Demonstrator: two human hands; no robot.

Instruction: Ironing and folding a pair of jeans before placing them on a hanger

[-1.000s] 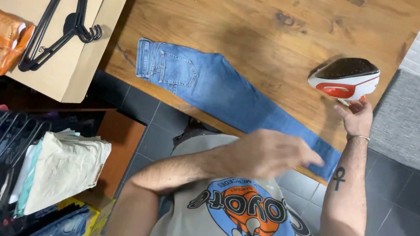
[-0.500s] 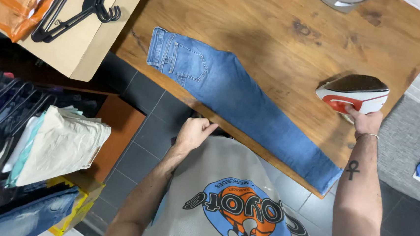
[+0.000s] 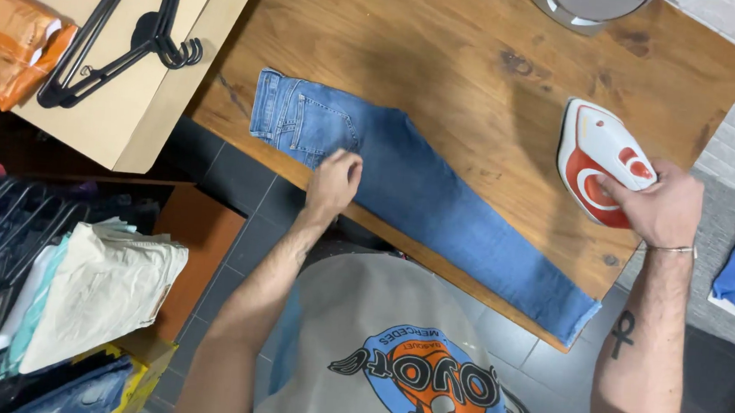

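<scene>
Jeans: blue jeans (image 3: 436,207) lie folded lengthwise along the near edge of the wooden tabletop (image 3: 446,74), waist to the left.
Left hand: left hand (image 3: 333,182) rests flat, fingers loosely together, on the jeans beside the back pocket.
Right hand: right hand (image 3: 656,205) is closed round the white-and-red iron (image 3: 599,158), at the right, well apart from the jeans.
Far left: black hangers (image 3: 120,38).

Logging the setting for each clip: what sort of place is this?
Probably a home or small-shop clothes-ironing corner. Folded blue denim jeans lie on a wooden table, the right hand grips a white and red iron, and black plastic hangers lie beside stacked folded garments.
</scene>
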